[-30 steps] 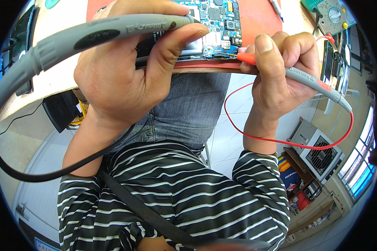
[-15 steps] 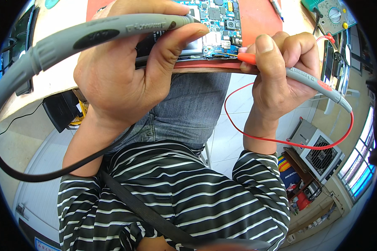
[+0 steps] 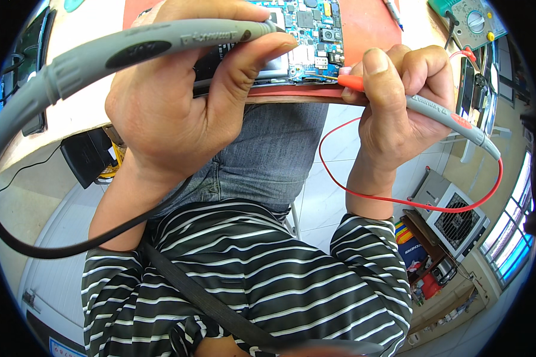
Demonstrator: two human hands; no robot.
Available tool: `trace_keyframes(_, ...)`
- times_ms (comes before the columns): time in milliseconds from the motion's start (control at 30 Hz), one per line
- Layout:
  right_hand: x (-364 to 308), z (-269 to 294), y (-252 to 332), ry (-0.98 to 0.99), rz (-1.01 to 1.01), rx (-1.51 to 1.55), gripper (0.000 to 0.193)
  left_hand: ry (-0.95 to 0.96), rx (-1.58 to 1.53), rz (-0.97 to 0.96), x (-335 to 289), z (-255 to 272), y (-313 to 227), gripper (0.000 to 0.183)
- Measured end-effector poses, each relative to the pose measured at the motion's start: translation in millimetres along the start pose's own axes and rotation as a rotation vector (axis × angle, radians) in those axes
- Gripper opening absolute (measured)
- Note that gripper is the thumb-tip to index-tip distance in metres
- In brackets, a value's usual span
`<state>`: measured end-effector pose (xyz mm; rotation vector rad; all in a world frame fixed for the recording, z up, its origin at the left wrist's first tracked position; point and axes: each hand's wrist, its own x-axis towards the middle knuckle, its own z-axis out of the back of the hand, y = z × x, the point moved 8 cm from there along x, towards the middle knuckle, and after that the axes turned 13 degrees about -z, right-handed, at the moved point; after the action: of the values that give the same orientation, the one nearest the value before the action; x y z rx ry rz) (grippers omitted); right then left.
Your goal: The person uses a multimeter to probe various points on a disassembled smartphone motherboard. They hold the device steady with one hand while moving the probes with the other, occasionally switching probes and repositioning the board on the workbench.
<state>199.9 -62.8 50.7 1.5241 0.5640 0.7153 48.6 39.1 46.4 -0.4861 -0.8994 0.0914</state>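
Note:
An opened phone with a blue circuit board (image 3: 307,41) and a dark battery lies on a red mat (image 3: 372,44) at the table's near edge. My left hand (image 3: 178,101) is closed round a grey multimeter probe (image 3: 143,44) with a black cable; the probe's tip is too small to make out where it meets the board's left side. In my right hand (image 3: 393,101) is a red-and-grey multimeter probe (image 3: 432,109). Its thin metal tip is at the board's lower right edge, and its red wire loops below my wrist.
A green multimeter (image 3: 470,24) stands at the far right, with tools and dark phones below it. A pen (image 3: 394,13) lies on the mat's right side. At the left edge of the table is a dark screen (image 3: 33,71). An air cooler (image 3: 458,220) is at lower right.

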Motion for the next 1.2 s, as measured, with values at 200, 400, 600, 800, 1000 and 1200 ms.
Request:
trace_keyframes(200,-1.0,2.3,-2.4,-0.004,-0.005,0.017,0.029,-0.003,0.004,-0.002,0.3,-0.1,-0.7,0.022)
trace_keyframes(400,-2.2,7.6,-8.3,-0.051,0.065,-0.015,0.029,-0.012,-0.017,0.049,1.0,-0.2,0.7,0.022)
trace_keyframes(600,-2.8,9.4,-9.3,-0.043,0.066,-0.023,0.03,-0.012,-0.028,0.059,1.8,-0.4,-0.1,0.021)
trace_keyframes(800,-1.3,7.4,-7.1,-0.028,0.064,-0.021,0.031,0.003,0.043,-0.047,3.3,0.9,-3.0,0.021)
trace_keyframes(1000,-1.1,6.8,-6.4,-0.023,0.069,-0.003,0.029,-0.002,0.026,-0.031,1.2,0.6,-2.5,0.022)
trace_keyframes(1200,-2.1,10.3,-10.3,-0.021,0.074,-0.01,0.029,0.015,0.03,0.009,0.9,0.2,-0.6,0.021)
